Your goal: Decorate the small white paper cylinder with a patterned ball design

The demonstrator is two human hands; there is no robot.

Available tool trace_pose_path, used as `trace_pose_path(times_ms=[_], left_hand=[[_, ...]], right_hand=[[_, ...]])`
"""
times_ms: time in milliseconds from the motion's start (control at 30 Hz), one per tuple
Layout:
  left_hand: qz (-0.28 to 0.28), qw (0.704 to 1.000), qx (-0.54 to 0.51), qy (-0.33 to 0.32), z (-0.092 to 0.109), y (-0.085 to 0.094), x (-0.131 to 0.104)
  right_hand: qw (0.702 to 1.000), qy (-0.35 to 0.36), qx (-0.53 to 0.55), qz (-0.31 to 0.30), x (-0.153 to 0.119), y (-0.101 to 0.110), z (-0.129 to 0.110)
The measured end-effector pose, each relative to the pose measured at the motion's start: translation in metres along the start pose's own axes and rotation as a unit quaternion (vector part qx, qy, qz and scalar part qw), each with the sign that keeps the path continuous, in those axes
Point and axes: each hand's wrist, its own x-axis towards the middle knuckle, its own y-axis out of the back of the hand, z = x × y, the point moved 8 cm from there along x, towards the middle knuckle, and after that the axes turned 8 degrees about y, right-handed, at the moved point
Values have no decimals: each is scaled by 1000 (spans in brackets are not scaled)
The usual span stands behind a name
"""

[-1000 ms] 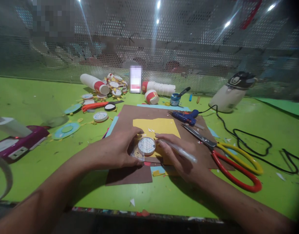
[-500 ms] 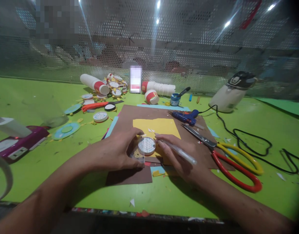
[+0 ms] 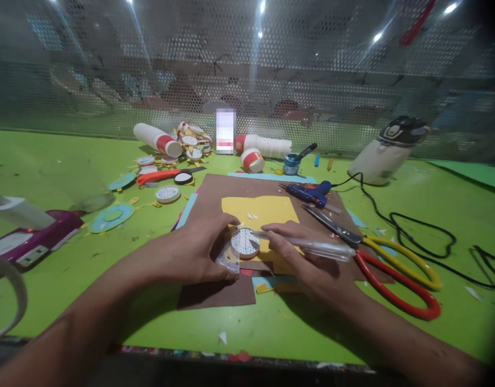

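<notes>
My left hand [image 3: 193, 244] curls its thumb and fingers around the left edge of a small, round, white patterned disc [image 3: 245, 242]. Between them it grips a clear, speckled plastic piece [image 3: 228, 260] that reaches to the disc. My right hand [image 3: 306, 258] pinches a clear-barrelled pen [image 3: 326, 249], tilted low, its tip over the disc's upper right. Beneath lies a yellow foam sheet [image 3: 261, 204] with a few white paper scraps, on a larger brown sheet [image 3: 215, 188]. Big scissors [image 3: 348, 234] with red and yellow handles lie beside my right hand.
A blue glue gun [image 3: 310, 193] with a trailing black cord [image 3: 372, 204] rests behind the scissors. Paper cups [image 3: 252, 160], a blue paint jar [image 3: 291, 164], a pale bottle [image 3: 382, 156] and orange scissors [image 3: 158, 175] sit farther back. A purple power strip [image 3: 56, 231] is at left.
The pen has swung flatter, and its tip has moved from beside the disc to over the disc. My right hand has shifted slightly right; my left hand stays about where it was.
</notes>
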Motion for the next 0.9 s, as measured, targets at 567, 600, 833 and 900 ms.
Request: trace_pose_path(times_ms=[567, 600, 833, 900], left_hand=[[20, 1000, 1, -1, 4, 0, -3], [21, 1000, 0, -2, 5, 0, -2], [22, 1000, 2, -7, 7, 0, -1], [21, 1000, 2, -11, 8, 0, -1]], right_hand=[[996, -69, 33, -50, 2, -10, 4], [996, -66, 21, -48, 2, -9, 4], [995, -74, -11, -59, 1, -10, 8], [996, -72, -13, -58, 1, -10, 8]])
